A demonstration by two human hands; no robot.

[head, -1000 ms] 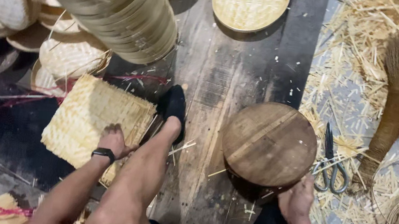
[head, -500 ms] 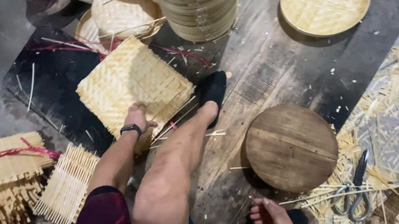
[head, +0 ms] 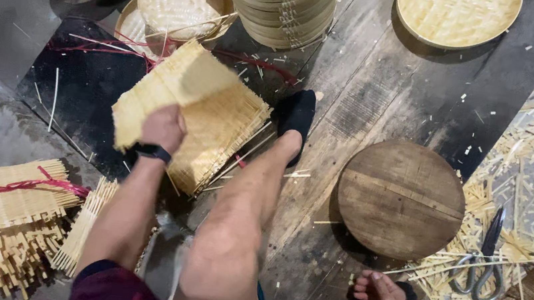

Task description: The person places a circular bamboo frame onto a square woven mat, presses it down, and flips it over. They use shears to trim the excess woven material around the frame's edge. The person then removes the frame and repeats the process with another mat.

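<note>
Woven bamboo mat (head: 207,120), pale yellow and square, is tipped up off the dark wooden floor (head: 380,96), its near left corner lifted and its far edge curling toward the camera. The left hand (head: 163,128) is clamped on that lifted corner, fingers wrapped over the edge so the mat stands just above and around the knuckles; a dark watch (head: 151,151) sits on the wrist below. Loose strip ends stick out along the mat's right and lower edges, reaching toward the person's left leg (head: 242,221), whose black shoe (head: 296,113) rests on the floor just beside the mat's right corner.

The right hand (head: 384,297) hangs low at the bottom of the view, well apart from the mat, fingers loosely curled and holding nothing, near the ends of a few thin bamboo strips (head: 468,263) that lie across the floor. Just above it sits a round wooden block (head: 401,199), and to the right of that a pair of scissors (head: 486,259) lies on scattered bamboo offcuts.

Behind the mat stand a tall stack of round bamboo trays (head: 283,4) and several woven discs (head: 179,6); one single tray (head: 456,17) lies farther right. Bundles of split bamboo tied with red string (head: 2,207) lie at the lower left.
</note>
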